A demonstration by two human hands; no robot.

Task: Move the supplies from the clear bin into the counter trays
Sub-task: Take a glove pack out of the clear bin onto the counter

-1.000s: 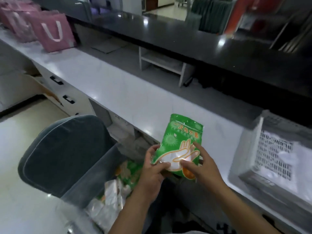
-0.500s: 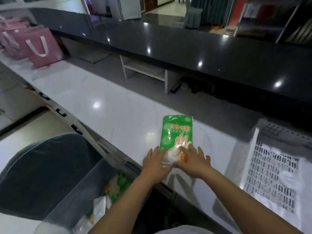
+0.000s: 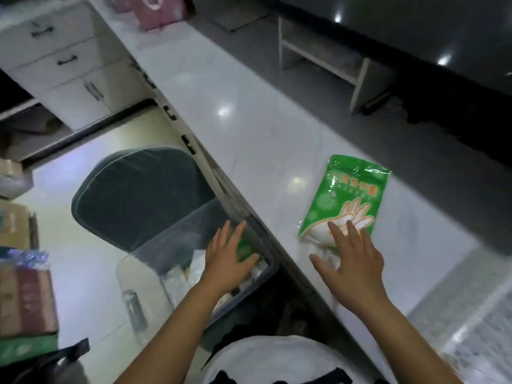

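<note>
— Right of centre, on the white counter (image 3: pixel 249 87), lay one green glove packet (image 3: pixel 352 195); the right hand (image 3: pixel 352 261) rested flat-fingered on its near end.
— And the rest?
— Lower centre, the left hand (image 3: pixel 227 259) reached spread-fingered into the clear bin (image 3: pixel 177 245), gripping nothing, onto another green packet (image 3: pixel 246 249). By my reckoning, most remained.

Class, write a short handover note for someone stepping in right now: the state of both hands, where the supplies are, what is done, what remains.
Left hand: open, reaching into the clear bin, on a green packet there.
Right hand: open, fingers flat on the green glove packet, which lies on the white counter.
Done: one packet out of the bin.
Left: that packet is not in a tray; more supplies remain in the bin.
</note>
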